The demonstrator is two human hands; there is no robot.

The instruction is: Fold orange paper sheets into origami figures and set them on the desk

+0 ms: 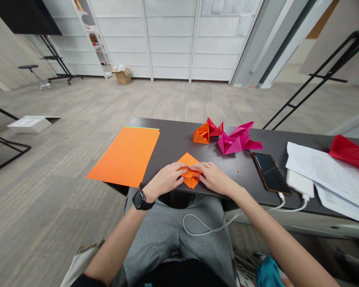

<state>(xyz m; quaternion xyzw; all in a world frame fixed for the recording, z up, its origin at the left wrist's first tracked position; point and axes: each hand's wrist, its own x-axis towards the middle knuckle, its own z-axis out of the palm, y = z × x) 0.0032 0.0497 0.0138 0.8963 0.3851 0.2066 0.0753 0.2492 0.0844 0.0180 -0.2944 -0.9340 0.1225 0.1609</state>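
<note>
A partly folded piece of orange origami paper (188, 158) lies near the front edge of the dark table, turned so that it has a diamond outline. My left hand (169, 177) grips its left side, with the thumb low and the fingers over the middle folds. From the right, my right hand (213, 176) pinches the opposite side, its fingertips close to those of the left. Some of the folds under the fingers are hidden. Beyond the hands stand folded paper figures: an orange one (201, 134), a red one (215, 128) and a magenta one (238, 138).
A stack of orange sheets (128, 149) lies at the table's left end, overhanging the front edge. To the right are a phone (271, 171), a white power bank (299, 184), printed papers (332, 171) and a red folded piece (351, 153). A white cable (203, 232) loops over my lap.
</note>
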